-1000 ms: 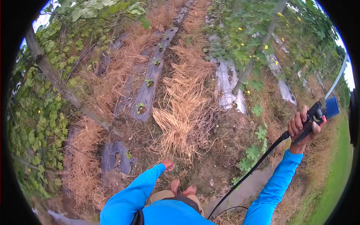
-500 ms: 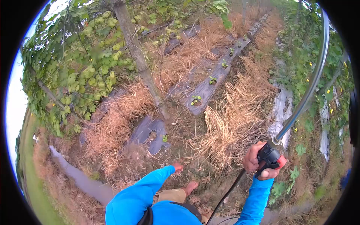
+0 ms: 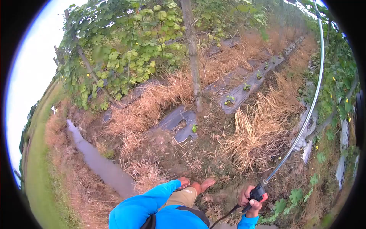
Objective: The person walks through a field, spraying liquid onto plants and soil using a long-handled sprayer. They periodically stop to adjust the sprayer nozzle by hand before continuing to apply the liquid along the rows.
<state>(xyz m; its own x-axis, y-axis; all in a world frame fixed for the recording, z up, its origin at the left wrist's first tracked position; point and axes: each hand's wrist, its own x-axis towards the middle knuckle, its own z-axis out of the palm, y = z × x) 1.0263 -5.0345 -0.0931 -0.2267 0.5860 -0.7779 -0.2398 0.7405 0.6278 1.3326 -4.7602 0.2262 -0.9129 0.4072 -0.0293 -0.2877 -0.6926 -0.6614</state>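
My right hand (image 3: pixel 250 199), at the lower right, is wrapped round a black and red trigger handle (image 3: pixel 258 196). From the handle a long thin metal wand (image 3: pixel 314 95) curves up to the top right, and a dark hose (image 3: pixel 227 215) runs down from its lower end. My left hand (image 3: pixel 184 182) hangs near my knee at the end of a blue sleeve; its fingers are too small and bunched to read clearly. A bare foot (image 3: pixel 207 184) shows just beside it on the soil.
A wooden post (image 3: pixel 193 57) stands ahead, with leafy vines (image 3: pixel 126 57) behind and left. Plastic-covered beds (image 3: pixel 238 95) with small seedlings run away from me, between heaps of dry straw (image 3: pixel 255 133). A water-filled ditch (image 3: pixel 97 162) lies at the left, beyond it a grass strip (image 3: pixel 38 160).
The view has swung left and up, so the post and beds sit further right. My right hand with the handle appears lower, and more of the ditch and sky shows.
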